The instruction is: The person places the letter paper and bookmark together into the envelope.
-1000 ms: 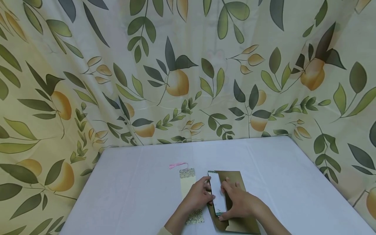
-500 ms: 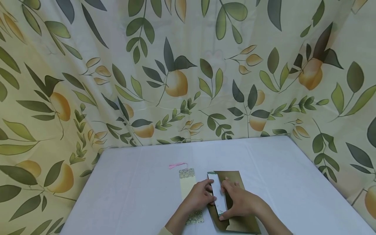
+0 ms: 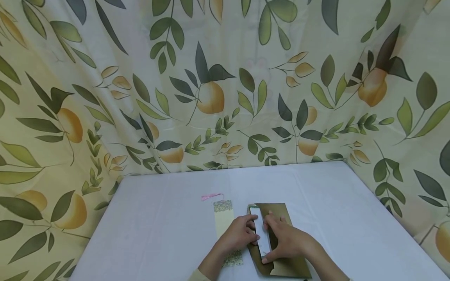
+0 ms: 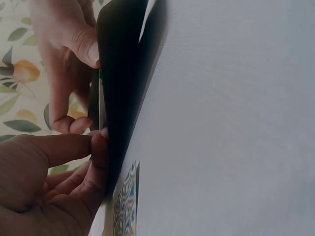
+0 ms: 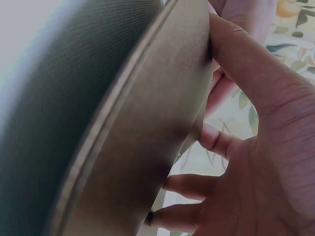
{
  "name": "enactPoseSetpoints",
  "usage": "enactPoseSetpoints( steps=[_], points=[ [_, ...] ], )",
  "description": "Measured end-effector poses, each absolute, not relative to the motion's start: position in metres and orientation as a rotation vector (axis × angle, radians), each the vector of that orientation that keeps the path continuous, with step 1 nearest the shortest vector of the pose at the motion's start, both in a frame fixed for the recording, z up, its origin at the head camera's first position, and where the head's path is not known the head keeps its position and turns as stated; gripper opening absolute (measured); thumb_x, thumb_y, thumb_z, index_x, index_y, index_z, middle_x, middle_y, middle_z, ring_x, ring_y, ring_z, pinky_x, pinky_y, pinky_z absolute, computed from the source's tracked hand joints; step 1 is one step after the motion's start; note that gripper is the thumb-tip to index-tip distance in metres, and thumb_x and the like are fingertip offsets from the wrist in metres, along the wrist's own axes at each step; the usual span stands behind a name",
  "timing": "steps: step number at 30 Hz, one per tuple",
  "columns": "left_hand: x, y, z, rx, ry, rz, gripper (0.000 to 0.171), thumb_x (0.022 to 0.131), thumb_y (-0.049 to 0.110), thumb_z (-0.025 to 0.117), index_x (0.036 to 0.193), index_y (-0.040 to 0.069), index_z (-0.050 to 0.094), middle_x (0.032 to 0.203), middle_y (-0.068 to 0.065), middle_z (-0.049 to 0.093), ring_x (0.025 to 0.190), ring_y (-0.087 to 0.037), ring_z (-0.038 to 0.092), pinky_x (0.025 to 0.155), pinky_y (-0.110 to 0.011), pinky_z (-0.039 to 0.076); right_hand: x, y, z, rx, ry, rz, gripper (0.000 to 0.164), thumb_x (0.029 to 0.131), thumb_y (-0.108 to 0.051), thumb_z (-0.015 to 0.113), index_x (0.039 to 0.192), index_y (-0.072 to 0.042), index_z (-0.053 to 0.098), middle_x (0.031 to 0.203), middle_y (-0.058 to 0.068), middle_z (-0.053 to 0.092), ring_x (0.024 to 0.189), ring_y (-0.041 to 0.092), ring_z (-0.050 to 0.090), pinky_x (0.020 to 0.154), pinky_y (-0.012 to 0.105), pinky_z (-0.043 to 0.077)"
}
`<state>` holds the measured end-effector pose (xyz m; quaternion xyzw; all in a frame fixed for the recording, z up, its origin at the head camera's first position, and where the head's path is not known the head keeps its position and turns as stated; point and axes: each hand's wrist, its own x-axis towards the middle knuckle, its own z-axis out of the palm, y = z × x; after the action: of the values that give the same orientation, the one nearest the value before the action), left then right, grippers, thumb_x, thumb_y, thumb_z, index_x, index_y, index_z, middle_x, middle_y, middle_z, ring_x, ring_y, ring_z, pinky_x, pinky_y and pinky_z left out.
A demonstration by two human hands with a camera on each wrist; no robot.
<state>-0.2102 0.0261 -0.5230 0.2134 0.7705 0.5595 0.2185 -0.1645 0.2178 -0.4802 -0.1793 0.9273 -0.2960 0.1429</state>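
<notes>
A narrow white strip with green ends [image 3: 261, 230] lies along the left side of a brown folder [image 3: 281, 210] on the table. My left hand [image 3: 237, 234] pinches the strip's left edge between thumb and fingers, also visible in the left wrist view beside the folder's dark outer side [image 4: 125, 73]. Spread over the folder is my right hand [image 3: 286, 238], its thumb at the strip's lower end and its fingertips along the strip's right edge. In the right wrist view, the thumb and fingertips touch the folder's brown inner side [image 5: 142, 108].
Left of the folder lies a pale yellow bookmark [image 3: 221, 218] with patterned ends and a pink tassel [image 3: 211, 197]; my left forearm partly covers it. A white cloth covers the table [image 3: 168, 230]. Behind hangs a curtain [image 3: 140, 58] printed with leaves and fruit.
The white strip has slid slightly down and right on the folder, so brown now shows at its upper left. My left fingers have shifted with it; my right hand has hardly moved.
</notes>
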Motion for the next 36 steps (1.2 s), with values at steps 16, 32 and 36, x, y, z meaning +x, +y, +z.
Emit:
enactPoseSetpoints(
  steps=[16, 32, 36],
  points=[
    [-0.212, 0.037, -0.526, 0.558, 2.115, 1.583, 0.056, 0.080, -0.003, 0.069, 0.132, 0.004, 0.051, 0.089, 0.000, 0.061, 0.064, -0.012, 0.064, 0.059, -0.025, 0.051, -0.164, 0.221, -0.481, -0.588, 2.684, -0.881, 0.077, 0.059, -0.063, 0.079, 0.105, -0.016, 0.038, 0.144, 0.034, 0.025, 0.129, 0.057, 0.018, 0.096, 0.066, 0.026],
    [-0.217, 0.044, -0.525, 0.579, 2.049, 1.614, 0.053, 0.080, -0.009, 0.066, 0.129, 0.002, 0.051, 0.087, -0.002, 0.063, 0.064, -0.013, 0.063, 0.059, -0.027, 0.051, -0.163, 0.221, -0.478, -0.526, 2.676, -0.846, 0.083, 0.060, -0.064, 0.077, 0.116, -0.016, 0.040, 0.148, 0.033, 0.015, 0.127, 0.063, 0.011, 0.090, 0.069, 0.030],
    [-0.218, 0.045, -0.525, 0.563, 2.041, 1.614, 0.053, 0.079, -0.008, 0.066, 0.128, 0.002, 0.051, 0.087, -0.002, 0.063, 0.065, -0.013, 0.063, 0.059, -0.027, 0.051, -0.163, 0.221, -0.479, -0.542, 2.675, -0.862, 0.081, 0.061, -0.064, 0.077, 0.113, -0.016, 0.039, 0.147, 0.034, 0.015, 0.128, 0.061, 0.010, 0.092, 0.068, 0.029]
  ],
)
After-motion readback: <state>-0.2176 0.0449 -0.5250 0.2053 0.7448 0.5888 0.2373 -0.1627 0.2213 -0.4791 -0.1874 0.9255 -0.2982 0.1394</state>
